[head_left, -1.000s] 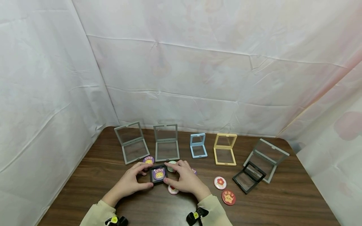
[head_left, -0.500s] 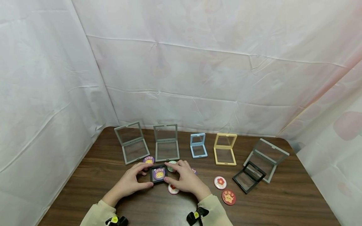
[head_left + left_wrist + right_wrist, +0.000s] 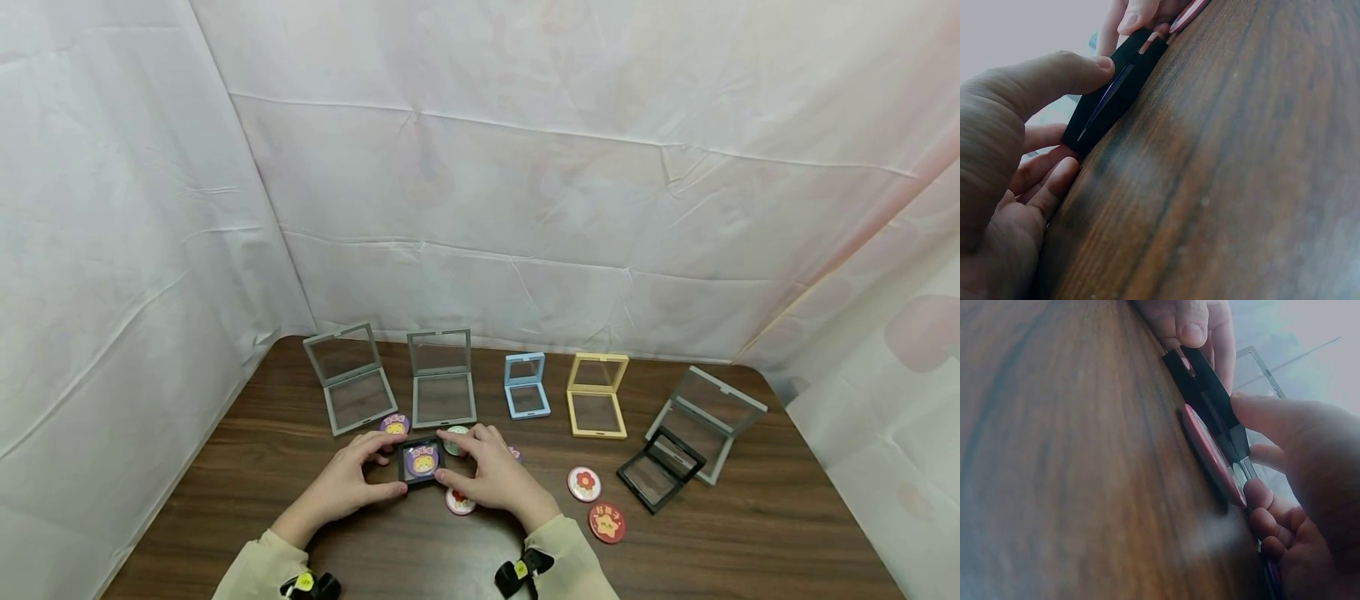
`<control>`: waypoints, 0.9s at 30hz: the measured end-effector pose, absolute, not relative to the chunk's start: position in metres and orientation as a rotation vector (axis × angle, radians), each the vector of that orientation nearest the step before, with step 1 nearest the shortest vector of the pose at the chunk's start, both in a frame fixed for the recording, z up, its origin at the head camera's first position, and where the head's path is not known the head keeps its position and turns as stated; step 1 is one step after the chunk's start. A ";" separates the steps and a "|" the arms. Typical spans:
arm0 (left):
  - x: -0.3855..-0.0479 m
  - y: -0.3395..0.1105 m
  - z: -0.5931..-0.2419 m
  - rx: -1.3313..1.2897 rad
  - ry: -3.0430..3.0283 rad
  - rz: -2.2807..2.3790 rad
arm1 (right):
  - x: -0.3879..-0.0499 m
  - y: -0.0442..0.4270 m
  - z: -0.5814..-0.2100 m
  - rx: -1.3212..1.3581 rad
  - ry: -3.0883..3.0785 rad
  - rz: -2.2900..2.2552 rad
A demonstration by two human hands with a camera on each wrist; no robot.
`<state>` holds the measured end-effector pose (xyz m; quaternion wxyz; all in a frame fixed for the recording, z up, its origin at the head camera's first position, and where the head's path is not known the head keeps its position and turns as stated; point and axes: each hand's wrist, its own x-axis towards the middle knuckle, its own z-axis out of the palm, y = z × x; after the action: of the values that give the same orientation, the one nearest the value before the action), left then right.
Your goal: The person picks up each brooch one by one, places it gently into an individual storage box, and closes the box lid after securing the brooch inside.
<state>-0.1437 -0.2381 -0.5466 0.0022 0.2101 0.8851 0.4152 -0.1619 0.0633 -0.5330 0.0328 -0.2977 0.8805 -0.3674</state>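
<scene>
A small square black display frame (image 3: 420,482) lies at the front middle of the table, a purple badge (image 3: 422,461) with a yellow cartoon face showing in it. My left hand (image 3: 341,479) grips its left side between thumb and fingers. On the opposite side, my right hand (image 3: 491,473) holds it with thumb and index finger. In the left wrist view, the black frame (image 3: 1116,90) is seen edge-on, with a thin slit along its side. Partly under or beside the right hand are a green badge (image 3: 457,442) and a red-flower badge (image 3: 459,502).
Open grey frames (image 3: 442,402), a blue one (image 3: 527,387) and a yellow one (image 3: 597,397) stand along the back. At right, an open black frame (image 3: 652,479) overlaps a grey frame (image 3: 723,429). A flower badge (image 3: 583,484) and a red star badge (image 3: 607,522) lie nearby.
</scene>
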 end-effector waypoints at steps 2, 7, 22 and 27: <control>-0.144 -0.238 -0.547 0.664 2.774 1.308 | -0.162 0.063 -0.533 -0.915 2.711 -1.134; -0.144 -0.238 -0.547 0.671 2.772 1.314 | -0.162 0.064 -0.533 -0.904 2.710 -1.140; -0.143 -0.239 -0.548 0.682 2.784 1.312 | -0.162 0.064 -0.534 -0.916 2.709 -1.131; -0.143 -0.238 -0.547 0.686 2.781 1.315 | -0.162 0.063 -0.534 -0.910 2.719 -1.125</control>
<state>-0.1435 -0.2381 -0.5465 -0.0048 0.2177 0.8824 0.4172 -0.1623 0.0632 -0.5337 0.0310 -0.2954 0.8823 -0.3651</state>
